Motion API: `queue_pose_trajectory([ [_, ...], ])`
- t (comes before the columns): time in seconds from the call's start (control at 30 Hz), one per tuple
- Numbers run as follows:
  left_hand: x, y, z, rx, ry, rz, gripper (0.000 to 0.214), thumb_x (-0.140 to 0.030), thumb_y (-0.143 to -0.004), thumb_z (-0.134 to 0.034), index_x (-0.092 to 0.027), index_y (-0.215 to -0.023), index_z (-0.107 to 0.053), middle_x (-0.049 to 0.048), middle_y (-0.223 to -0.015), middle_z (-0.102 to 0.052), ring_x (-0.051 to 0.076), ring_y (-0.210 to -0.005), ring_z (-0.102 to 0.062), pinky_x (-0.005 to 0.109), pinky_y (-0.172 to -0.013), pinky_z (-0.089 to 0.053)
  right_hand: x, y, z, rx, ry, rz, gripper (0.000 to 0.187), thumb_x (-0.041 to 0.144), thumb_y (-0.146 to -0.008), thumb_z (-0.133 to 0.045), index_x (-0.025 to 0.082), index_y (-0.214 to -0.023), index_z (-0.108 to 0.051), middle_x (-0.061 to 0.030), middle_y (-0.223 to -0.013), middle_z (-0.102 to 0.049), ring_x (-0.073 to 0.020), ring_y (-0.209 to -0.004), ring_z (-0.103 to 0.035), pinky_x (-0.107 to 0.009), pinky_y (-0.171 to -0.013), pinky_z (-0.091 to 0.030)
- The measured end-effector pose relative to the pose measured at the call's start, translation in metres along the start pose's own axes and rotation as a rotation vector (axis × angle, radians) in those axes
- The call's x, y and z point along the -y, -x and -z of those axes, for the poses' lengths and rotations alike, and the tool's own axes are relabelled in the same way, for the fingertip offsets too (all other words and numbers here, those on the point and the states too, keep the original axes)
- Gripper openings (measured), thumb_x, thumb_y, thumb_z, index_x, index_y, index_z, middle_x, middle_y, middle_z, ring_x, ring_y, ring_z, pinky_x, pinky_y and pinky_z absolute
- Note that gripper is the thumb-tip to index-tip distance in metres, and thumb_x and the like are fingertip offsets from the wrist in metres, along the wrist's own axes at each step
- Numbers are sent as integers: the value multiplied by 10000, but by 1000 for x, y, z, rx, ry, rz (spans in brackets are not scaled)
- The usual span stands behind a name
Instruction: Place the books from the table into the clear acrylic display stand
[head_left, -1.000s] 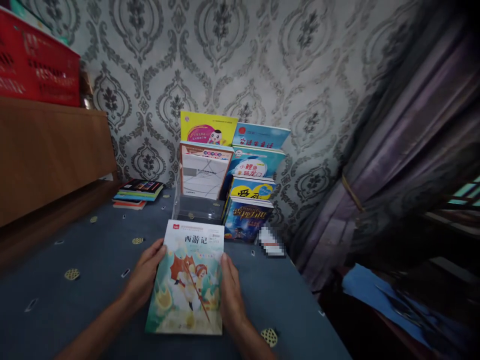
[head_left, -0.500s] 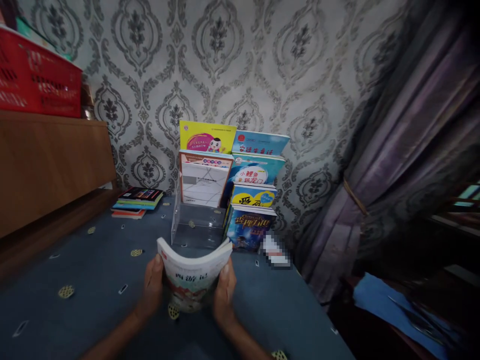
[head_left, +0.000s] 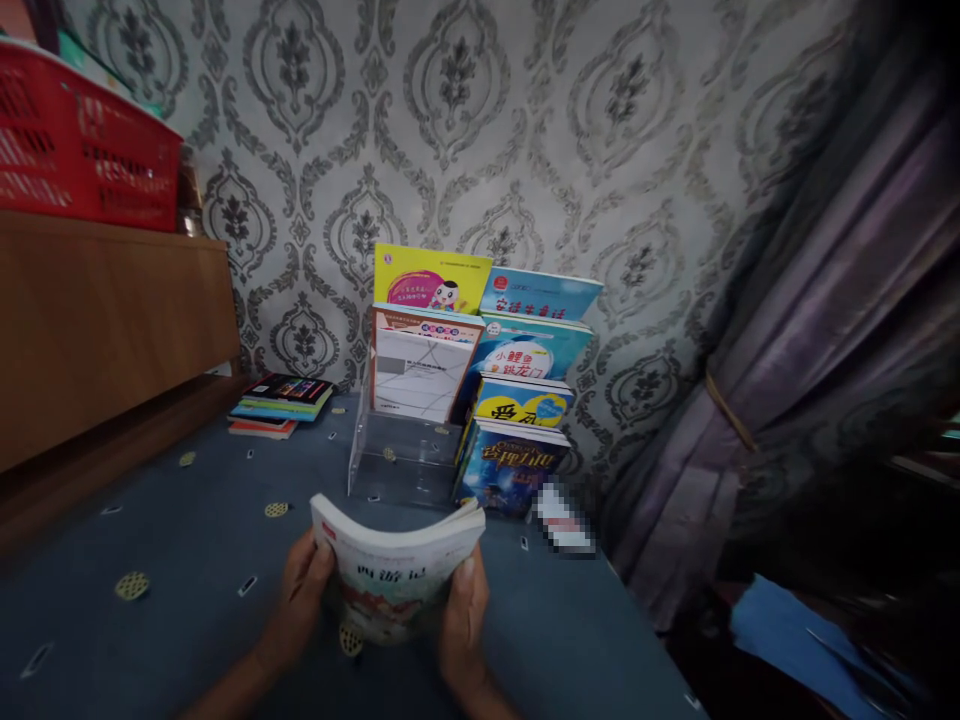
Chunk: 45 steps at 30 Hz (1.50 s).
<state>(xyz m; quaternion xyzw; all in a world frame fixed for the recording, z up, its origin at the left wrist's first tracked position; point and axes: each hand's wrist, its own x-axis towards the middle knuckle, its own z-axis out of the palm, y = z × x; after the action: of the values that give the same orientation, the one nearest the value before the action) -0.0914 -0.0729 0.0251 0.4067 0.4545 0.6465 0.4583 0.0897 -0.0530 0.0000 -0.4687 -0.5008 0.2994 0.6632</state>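
Between my two hands is a white paperback book (head_left: pixel 394 580) with a colourful picture on its cover, bowed so that its top edge curves. My left hand (head_left: pixel 304 590) grips its left side, and my right hand (head_left: pixel 463 610) its right side, thumbs on the cover. Just beyond it stands a clear acrylic book rack (head_left: pixel 401 470) with stepped tiers. The rack's left column holds a yellow book (head_left: pixel 431 275) and a brown-and-white book (head_left: pixel 420 370); its front left tier shows no book. Blue and teal books (head_left: pixel 536 345) fill the right column, with a dark blue book (head_left: pixel 510 465) in front.
A small pile of books (head_left: pixel 289 395) lies at the back left on the dark blue patterned cloth (head_left: pixel 202 540). A wooden cabinet (head_left: pixel 112 330) carries a red basket (head_left: pixel 90 150). A blurred-out white item (head_left: pixel 564 518) lies right of the rack, near a tied purple curtain (head_left: pixel 742 380).
The view has shifted a little, so the rack sits slightly further right and lower. Both hands still hold the book, which now appears a bit lower and more spread.
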Motion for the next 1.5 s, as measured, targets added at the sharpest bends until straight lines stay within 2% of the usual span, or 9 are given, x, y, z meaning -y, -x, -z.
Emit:
queue_pose_trajectory([
  [0.1, -3, 0, -4, -42, -9, -92, 576, -745, -662, -735, -178, -756, -697, 70, -771, -698, 252, -806, -616, 310, -714, -509, 5, -1, -1, 8, 4, 4, 717, 722, -931, -378, 183, -1351, -594, -146, -1290, -672, -309, -1375, -472, -438, -1116, -402],
  [0.4, -8, 2, -4, 31, -1, -114, 544, -704, -718, -723, -165, -789, -718, 64, -751, -707, 224, -739, -624, 294, -679, -513, 14, -4, -2, 26, 6, -19, 744, 759, -912, -354, 166, -1259, -639, -152, -1182, -700, -316, -1285, -536, -454, -1114, -383],
  [0.67, -17, -3, -8, 22, -68, -92, 446, -581, -727, -757, -163, -881, -732, 78, -855, -750, 262, -817, -671, 315, -729, -546, 15, -15, -1, 111, -58, 23, 545, 639, -970, -385, 187, -1075, -669, -95, -965, -724, -240, -917, -651, -347, -834, -514],
  [0.87, -56, -19, 8, 284, -162, 18, 434, -256, -610, -868, -214, -1027, -757, 86, -1096, -754, 303, -1060, -658, 339, -927, -539, 26, -34, 5, 153, 51, 62, 510, 638, -968, -379, 205, -842, -616, -45, -794, -655, -195, -753, -584, -292, -707, -479],
  [0.93, -64, -25, 20, 377, -187, 87, 427, -231, -614, -862, -216, -1030, -768, 97, -1071, -758, 287, -994, -670, 328, -869, -560, 32, -42, 7, 201, 101, 88, 519, 643, -967, -365, 211, -773, -576, -26, -730, -613, -182, -700, -555, -280, -656, -455],
  [1.03, -69, -31, 30, 453, -228, 161, 421, -262, -622, -858, -209, -1032, -778, 95, -931, -767, 221, -704, -660, 266, -591, -553, 38, -54, 12, 265, 216, 124, 543, 658, -956, -359, 207, -732, -561, -17, -681, -588, -173, -644, -532, -277, -599, -411],
  [1.1, -70, -33, 30, 481, -249, 186, 408, -282, -621, -861, -206, -1014, -782, 95, -899, -764, 209, -640, -651, 249, -495, -519, 40, -63, 15, 322, 263, 135, 557, 673, -942, -373, 202, -727, -580, -25, -675, -602, -177, -643, -544, -277, -592, -410],
  [1.3, -71, -40, 20, 472, -209, 237, 392, -252, -705, -829, -196, -1086, -752, 106, -1061, -753, 261, -838, -705, 244, -541, -541, 37, -79, 16, 414, 171, 4, 627, 767, -869, -424, 189, -782, -651, -31, -701, -594, -178, -590, -558, -246, -418, -417],
  [1.5, -64, -45, 14, 408, -188, 188, 421, -136, -730, -761, -205, -1145, -749, 82, -978, -762, 211, -754, -667, 192, -518, -481, 34, -77, 11, 365, 141, 10, 664, 788, -866, -404, 179, -835, -668, -34, -706, -600, -169, -576, -554, -254, -418, -465],
])
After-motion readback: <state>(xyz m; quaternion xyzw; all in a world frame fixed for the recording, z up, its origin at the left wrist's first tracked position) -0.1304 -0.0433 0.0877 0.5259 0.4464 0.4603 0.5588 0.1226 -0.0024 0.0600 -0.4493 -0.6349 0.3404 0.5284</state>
